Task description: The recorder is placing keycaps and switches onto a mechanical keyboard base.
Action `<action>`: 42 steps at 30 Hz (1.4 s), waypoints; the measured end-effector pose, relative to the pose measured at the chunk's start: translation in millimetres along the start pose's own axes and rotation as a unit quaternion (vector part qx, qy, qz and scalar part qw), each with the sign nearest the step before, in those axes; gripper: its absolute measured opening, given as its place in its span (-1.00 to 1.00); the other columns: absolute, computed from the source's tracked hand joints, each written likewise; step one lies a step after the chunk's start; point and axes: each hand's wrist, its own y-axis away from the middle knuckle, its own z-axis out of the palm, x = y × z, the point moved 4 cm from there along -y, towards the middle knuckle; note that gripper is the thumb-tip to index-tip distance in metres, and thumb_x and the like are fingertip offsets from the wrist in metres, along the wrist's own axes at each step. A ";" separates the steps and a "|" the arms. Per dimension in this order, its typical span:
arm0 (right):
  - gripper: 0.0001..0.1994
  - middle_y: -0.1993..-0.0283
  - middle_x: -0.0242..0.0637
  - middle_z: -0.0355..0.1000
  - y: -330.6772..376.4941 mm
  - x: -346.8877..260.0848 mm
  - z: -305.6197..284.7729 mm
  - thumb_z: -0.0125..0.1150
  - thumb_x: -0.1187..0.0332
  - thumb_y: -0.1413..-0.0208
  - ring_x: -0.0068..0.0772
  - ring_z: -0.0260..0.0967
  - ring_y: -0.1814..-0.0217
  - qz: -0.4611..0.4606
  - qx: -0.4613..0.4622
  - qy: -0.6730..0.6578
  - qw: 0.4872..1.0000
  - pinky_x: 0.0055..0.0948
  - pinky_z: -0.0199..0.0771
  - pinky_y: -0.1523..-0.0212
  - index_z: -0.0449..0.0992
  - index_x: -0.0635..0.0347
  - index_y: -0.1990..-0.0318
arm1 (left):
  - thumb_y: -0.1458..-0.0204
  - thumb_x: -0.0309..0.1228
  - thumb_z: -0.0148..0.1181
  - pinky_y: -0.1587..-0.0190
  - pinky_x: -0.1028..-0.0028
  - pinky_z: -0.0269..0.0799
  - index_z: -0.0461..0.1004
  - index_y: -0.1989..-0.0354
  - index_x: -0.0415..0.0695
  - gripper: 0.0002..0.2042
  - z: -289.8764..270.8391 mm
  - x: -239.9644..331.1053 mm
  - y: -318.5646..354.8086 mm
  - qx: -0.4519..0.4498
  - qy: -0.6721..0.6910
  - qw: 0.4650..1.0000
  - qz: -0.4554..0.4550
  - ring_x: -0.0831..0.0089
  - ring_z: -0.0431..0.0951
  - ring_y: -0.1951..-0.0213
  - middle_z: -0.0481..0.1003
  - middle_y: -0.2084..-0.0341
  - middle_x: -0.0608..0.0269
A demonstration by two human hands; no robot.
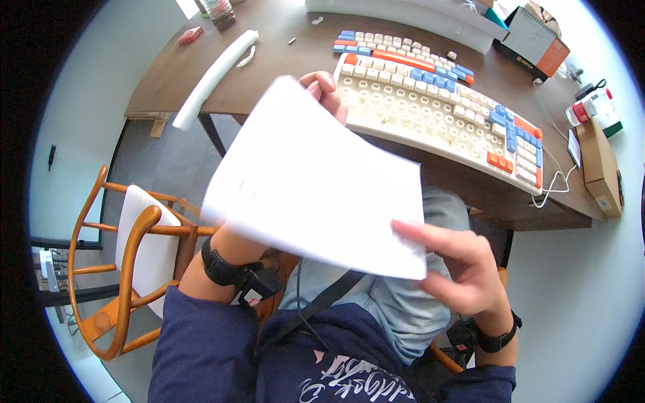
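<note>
A blank white sheet of paper [316,181], slightly curved, is held over my lap in front of the table edge. My right hand [463,262] pinches its lower right corner, thumb and fingers on either side of it. My left hand [326,95] is mostly hidden behind the sheet. Only its curled fingers show past the upper edge, near the keyboard, and they appear to grip the paper. Beyond the sheet lies a white keyboard [410,107] with many keycaps off. Loose cream, blue and orange keycaps [403,54] stand in rows along its far side.
The dark wooden table [269,67] also carries a white roll [215,79], a desk calendar [534,41], a bottle [588,109], a cardboard box [598,168] and a white cable [557,178]. A wooden chair [151,221] with a pale seat stands at my left.
</note>
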 end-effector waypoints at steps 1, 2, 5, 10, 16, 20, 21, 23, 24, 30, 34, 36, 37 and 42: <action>-0.46 -0.11 0.01 0.42 -3.3 -2.9 4.6 0.16 0.61 0.00 -0.22 0.44 -0.10 -0.016 -0.024 0.006 1.000 -0.39 0.37 -0.11 0.33 0.33 -0.22 | -0.28 -0.18 -0.10 0.46 0.64 0.13 0.26 0.12 -0.08 -0.77 0.3 2.7 -2.1 -0.017 0.042 0.999 -0.007 0.61 0.06 0.53 0.13 0.46 0.42; -0.44 -0.17 0.05 0.37 -5.2 -4.8 8.9 0.16 0.61 0.01 -0.18 0.41 -0.14 -0.030 -0.045 0.015 0.998 -0.37 0.36 -0.13 0.30 0.33 -0.24 | -0.30 -0.20 -0.14 0.47 0.62 0.10 0.27 0.19 -0.06 -0.80 3.5 1.8 -5.4 -0.036 0.088 0.995 -0.015 0.60 0.03 0.54 0.10 0.47 0.42; -0.36 -0.38 0.09 0.07 -2.2 -2.0 17.4 0.16 0.59 -0.04 -0.17 0.37 -0.20 0.019 -0.099 -0.032 0.994 -0.41 0.42 -0.01 0.14 0.31 -0.33 | -0.28 -0.27 -0.21 0.53 0.59 0.00 0.31 0.22 -0.08 -0.81 8.0 -2.8 -9.1 0.013 0.099 0.995 0.029 0.61 0.04 0.56 0.11 0.51 0.42; -0.27 -0.44 0.08 -0.08 1.1 -1.6 30.6 0.13 0.58 -0.09 -0.17 0.36 -0.21 0.023 -0.103 -0.133 0.985 -0.49 0.43 0.16 -0.08 0.32 -0.40 | -0.32 -0.23 -0.22 0.34 0.60 0.31 0.31 0.02 -0.12 -0.73 -1.4 -14.2 -0.8 -0.174 0.153 0.973 -0.011 0.56 0.29 0.42 0.27 0.35 0.37; 0.03 -0.46 0.08 -0.17 -3.3 6.5 18.6 0.16 0.40 0.02 0.12 0.26 -0.27 -0.011 0.113 -0.185 0.976 -0.38 0.42 0.27 -0.55 0.03 -0.43 | -0.13 0.34 -0.34 0.30 0.39 0.36 0.29 -0.13 -0.18 -0.22 18.7 -12.6 4.5 -0.030 0.145 0.987 -0.063 0.42 0.45 0.34 0.46 0.32 0.16; 0.04 -0.47 0.06 -0.19 -3.7 9.3 19.8 0.15 0.40 0.02 0.14 0.20 -0.31 -0.020 0.113 -0.175 0.978 -0.39 0.41 0.25 -0.57 0.05 -0.43 | -0.19 0.21 -0.19 0.59 0.54 0.07 0.44 0.15 -0.19 -0.38 31.0 -12.0 9.1 -0.018 -0.026 0.999 -0.027 0.65 0.20 0.62 0.34 0.64 0.40; 0.02 -0.46 0.06 -0.19 -4.9 8.0 19.9 0.15 0.40 0.01 0.14 0.19 -0.32 -0.014 0.104 -0.170 0.980 -0.40 0.41 0.23 -0.55 0.07 -0.43 | -0.19 0.11 -0.08 0.59 0.59 0.07 0.47 0.19 -0.19 -0.48 31.5 -9.8 8.4 0.039 -0.142 0.988 -0.036 0.70 0.21 0.62 0.36 0.62 0.42; -0.09 -0.44 0.04 -0.08 -3.1 8.4 15.3 0.13 0.53 -0.12 -0.07 0.17 -0.36 -0.014 0.057 -0.188 0.980 -0.42 0.37 0.10 -0.45 0.25 -0.43 | -0.16 -0.09 0.11 0.59 0.68 0.07 0.50 0.24 -0.19 -0.64 28.6 -9.4 7.1 0.129 -0.205 0.969 -0.049 0.76 0.25 0.61 0.41 0.59 0.45; -0.18 -0.37 0.07 0.07 -0.1 14.3 9.2 0.10 0.53 -0.14 -0.11 0.31 -0.24 0.001 0.087 -0.131 0.988 -0.47 0.39 0.12 -0.32 0.26 -0.43 | -0.13 -0.19 0.18 0.60 0.71 0.08 0.51 0.24 -0.19 -0.72 26.7 -10.5 6.0 0.163 -0.154 0.973 -0.047 0.78 0.28 0.61 0.44 0.58 0.46; -0.45 0.09 0.02 0.52 3.9 20.9 -8.4 0.07 0.45 -0.23 -0.47 0.53 0.31 0.062 0.277 -0.170 0.944 -0.69 0.35 0.43 0.06 0.35 -0.33 | -0.08 -0.37 0.11 0.22 0.50 0.55 0.38 0.01 -0.32 -0.66 19.8 3.3 4.0 0.057 -0.250 0.962 -0.092 0.41 0.60 0.27 0.53 0.22 0.08; -0.65 0.18 -0.11 0.57 3.9 22.1 -1.8 0.09 0.43 -0.23 -0.60 0.49 0.39 0.136 0.256 -0.153 0.945 -0.73 0.30 0.46 0.35 0.39 -0.13 | -0.10 -0.37 0.12 0.22 0.52 0.54 0.43 0.08 -0.31 -0.71 25.4 1.8 2.1 0.042 -0.203 0.975 -0.081 0.44 0.60 0.28 0.54 0.26 0.08; -0.77 0.15 -0.17 0.57 1.9 17.7 5.8 0.08 0.42 -0.24 -0.63 0.49 0.36 0.149 0.209 -0.167 0.952 -0.74 0.30 0.44 0.49 0.38 0.05 | -0.12 -0.34 0.13 0.27 0.56 0.53 0.47 0.10 -0.33 -0.70 26.1 -0.5 2.1 0.053 -0.186 0.979 -0.065 0.48 0.59 0.30 0.56 0.29 0.09; -0.75 0.15 -0.17 0.57 2.5 18.0 7.5 0.07 0.40 -0.24 -0.62 0.50 0.35 0.152 0.191 -0.172 0.955 -0.73 0.31 0.43 0.46 0.37 0.01 | -0.14 -0.31 0.14 0.31 0.59 0.51 0.50 0.13 -0.35 -0.69 26.2 -0.7 2.5 0.064 -0.168 0.982 -0.049 0.52 0.58 0.33 0.57 0.32 0.11; -0.73 0.15 -0.17 0.57 5.6 20.3 6.7 0.08 0.36 -0.24 -0.61 0.49 0.34 0.166 0.183 -0.201 0.948 -0.71 0.32 0.42 0.46 0.36 0.00 | -0.16 -0.30 0.12 0.31 0.60 0.51 0.49 0.12 -0.35 -0.69 28.5 -3.4 3.9 0.066 -0.164 0.983 -0.044 0.53 0.58 0.34 0.57 0.32 0.11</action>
